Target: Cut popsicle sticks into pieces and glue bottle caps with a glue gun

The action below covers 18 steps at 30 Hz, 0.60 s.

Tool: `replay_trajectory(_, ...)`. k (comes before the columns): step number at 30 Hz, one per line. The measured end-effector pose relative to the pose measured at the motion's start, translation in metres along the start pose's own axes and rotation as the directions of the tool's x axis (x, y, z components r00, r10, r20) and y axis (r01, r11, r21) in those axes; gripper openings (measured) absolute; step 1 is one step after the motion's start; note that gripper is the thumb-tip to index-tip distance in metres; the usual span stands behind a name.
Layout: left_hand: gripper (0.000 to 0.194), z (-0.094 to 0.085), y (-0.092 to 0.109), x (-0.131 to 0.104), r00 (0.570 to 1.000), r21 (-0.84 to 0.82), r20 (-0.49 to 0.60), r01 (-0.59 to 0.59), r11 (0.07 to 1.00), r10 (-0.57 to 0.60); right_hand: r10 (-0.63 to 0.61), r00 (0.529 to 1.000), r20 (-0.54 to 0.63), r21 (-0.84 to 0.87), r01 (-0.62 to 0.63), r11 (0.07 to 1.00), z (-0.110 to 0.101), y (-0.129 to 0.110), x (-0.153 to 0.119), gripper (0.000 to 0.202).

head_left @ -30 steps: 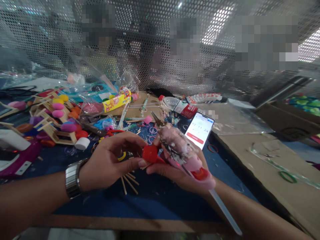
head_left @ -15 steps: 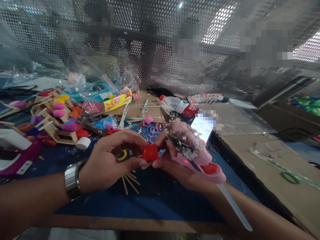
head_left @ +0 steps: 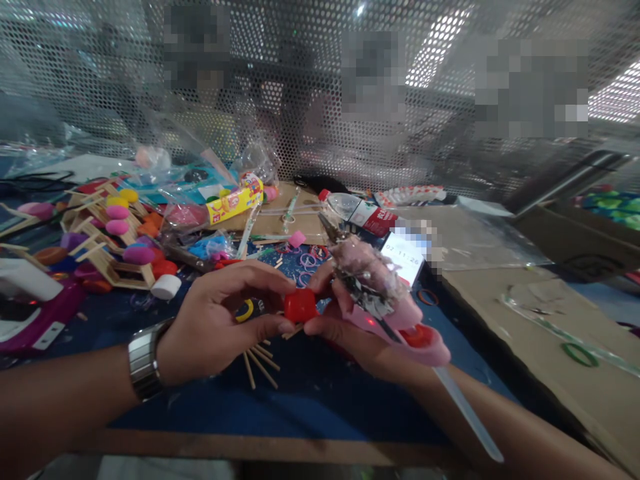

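Note:
Between both hands, over the blue work surface (head_left: pixel 310 407), is a small glossy red piece (head_left: pixel 300 305); its exact kind I cannot make out. My left hand (head_left: pixel 220 320) pinches its left side with thumb and fingers. My right hand (head_left: pixel 350 327) touches its right side with thumb and fingertips while also holding a pink hot glue gun (head_left: pixel 425 350). Crusted glue and foil cover the gun's front, and its metal nozzle (head_left: pixel 331 228) points up and away. A translucent glue stick (head_left: pixel 470 417) sticks out of its back. Below the hands lie several thin wooden sticks (head_left: pixel 261 363).
Small wooden stick frames (head_left: pixel 127 273) with coloured pads crowd the left, beside a purple-and-white device (head_left: pixel 45 320). Farther back lie a yellow packet (head_left: pixel 235 200), a red-labelled bottle (head_left: pixel 370 217) and a lit phone (head_left: pixel 404 257). Cardboard (head_left: pixel 540 333) covers the right; perforated metal (head_left: pixel 300 87) stands behind.
Both hands, the red piece and the glue gun stay nearly still. The seconds on the phone's clock have advanced by one.

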<state>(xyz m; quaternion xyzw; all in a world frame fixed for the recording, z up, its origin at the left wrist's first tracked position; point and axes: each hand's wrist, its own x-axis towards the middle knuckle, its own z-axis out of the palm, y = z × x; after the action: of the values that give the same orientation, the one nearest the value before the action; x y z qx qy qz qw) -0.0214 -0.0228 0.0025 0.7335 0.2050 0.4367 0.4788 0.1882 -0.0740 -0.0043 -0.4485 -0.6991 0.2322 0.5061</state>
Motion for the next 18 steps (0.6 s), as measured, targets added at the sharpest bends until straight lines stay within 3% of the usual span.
replay_trajectory(3,0.028,-0.0006,-0.0005,0.0,0.999,0.028,-0.011,-0.03,0.999,0.03,0.014,0.999,0.032,0.083,-0.017,0.996,0.0,0.0006,-0.0007,0.043)
replay_trajectory(18,0.023,-0.0008,-0.002,0.0014,0.999,0.081,-0.043,-0.026,0.996,0.03,0.047,0.999,0.026,0.126,-0.05,0.991,0.0006,0.0003,-0.0011,0.043)
